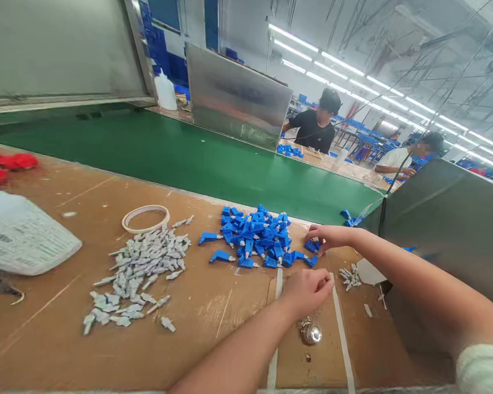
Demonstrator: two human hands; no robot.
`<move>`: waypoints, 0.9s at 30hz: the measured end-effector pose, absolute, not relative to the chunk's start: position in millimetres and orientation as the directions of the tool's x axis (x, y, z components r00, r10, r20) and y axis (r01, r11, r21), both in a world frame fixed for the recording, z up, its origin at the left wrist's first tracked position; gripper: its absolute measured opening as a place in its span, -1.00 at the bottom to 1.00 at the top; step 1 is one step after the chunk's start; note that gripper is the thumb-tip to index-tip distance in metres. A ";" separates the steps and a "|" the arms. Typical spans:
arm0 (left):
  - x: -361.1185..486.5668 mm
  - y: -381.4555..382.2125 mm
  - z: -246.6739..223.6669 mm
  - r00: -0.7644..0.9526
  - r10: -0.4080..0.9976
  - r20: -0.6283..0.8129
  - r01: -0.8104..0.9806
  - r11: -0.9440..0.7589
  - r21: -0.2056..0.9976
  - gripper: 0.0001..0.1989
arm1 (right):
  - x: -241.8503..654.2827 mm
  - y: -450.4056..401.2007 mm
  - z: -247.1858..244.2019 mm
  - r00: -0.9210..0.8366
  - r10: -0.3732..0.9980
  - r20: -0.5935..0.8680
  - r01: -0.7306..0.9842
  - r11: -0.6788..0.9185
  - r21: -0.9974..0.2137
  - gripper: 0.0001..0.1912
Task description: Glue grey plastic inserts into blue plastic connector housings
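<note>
My right hand [328,236] reaches to the right edge of a pile of blue plastic parts [257,232] with pale tips. Its thumb and fingers close around a blue plastic part [311,245] at the table surface. Nearer to me, my left hand [306,291] hovers over the table with its fingers curled in; whatever they hold, if anything, is hidden. Just below it sits a shiny round metal piece [311,332] on the table. To the left lies a heap of small grey plastic pieces [148,262].
A tape roll [145,219] lies behind the grey heap. A green conveyor belt [168,153] runs along the table's far side. Metal panels [447,235] stand at right and beyond the belt. A printed white bag [24,232] is at left. Two people work across the belt.
</note>
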State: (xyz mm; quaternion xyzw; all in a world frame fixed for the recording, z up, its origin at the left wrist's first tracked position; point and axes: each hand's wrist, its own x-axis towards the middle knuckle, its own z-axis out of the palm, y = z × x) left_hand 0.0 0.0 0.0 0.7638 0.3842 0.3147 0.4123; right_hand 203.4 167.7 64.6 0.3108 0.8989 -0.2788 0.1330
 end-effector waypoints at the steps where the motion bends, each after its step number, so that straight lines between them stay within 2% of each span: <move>1: -0.1 0.7 1.1 0.504 0.848 0.164 0.332 -0.365 0.870 -0.80 | 205.4 169.1 62.4 -0.764 0.509 -0.396 0.644 0.628 -0.437 -0.44; 6: -0.1 2.5 4.5 0.491 0.858 0.151 0.345 -0.351 0.871 -0.75 | 202.1 166.5 55.9 -0.756 0.572 -0.318 0.650 0.603 -0.462 -0.62; 10: -0.2 2.8 4.5 0.497 0.856 0.145 0.332 -0.341 0.879 -0.76 | 185.1 163.8 57.4 -0.755 0.569 -0.325 0.655 0.646 -0.392 -0.63; 11: -0.3 2.9 4.5 0.497 0.855 0.145 0.329 -0.340 0.881 -0.76 | 183.1 166.6 59.3 -0.728 0.592 -0.345 0.685 0.645 -0.339 -0.65; 13: -0.5 3.0 4.4 0.491 0.860 0.141 0.330 -0.334 0.883 -0.76 | 185.6 177.0 65.7 -0.611 0.694 -0.380 0.782 0.603 -0.156 -0.66; 16: -0.4 2.7 3.9 0.482 0.865 0.137 0.337 -0.328 0.883 -0.76 | 202.6 197.7 78.8 -0.366 0.866 -0.340 0.888 0.434 0.150 -0.68; 20: -0.1 1.7 2.5 0.492 0.856 0.157 0.332 -0.351 0.875 -0.77 | 215.2 210.8 91.8 -0.189 0.941 -0.281 0.901 0.279 0.332 -0.78; 22: -0.2 1.3 1.8 0.499 0.844 0.196 0.315 -0.388 0.866 -0.79 | 205.6 202.8 94.7 -0.203 0.943 -0.264 0.889 0.291 0.353 -0.72; 24: -0.4 0.8 1.4 0.507 0.825 0.248 0.289 -0.434 0.853 -0.81 | 188.3 183.7 95.9 -0.358 0.885 -0.298 0.848 0.441 0.293 -0.62; 25: -0.5 0.5 1.3 0.509 0.816 0.273 0.275 -0.455 0.847 -0.82 | 178.8 170.9 95.7 -0.483 0.814 -0.323 0.794 0.563 0.229 -0.56; 27: -0.6 0.2 0.9 0.501 0.809 0.308 0.251 -0.476 0.843 -0.82 | 162.6 143.0 92.7 -0.740 0.576 -0.347 0.590 0.804 0.077 -0.43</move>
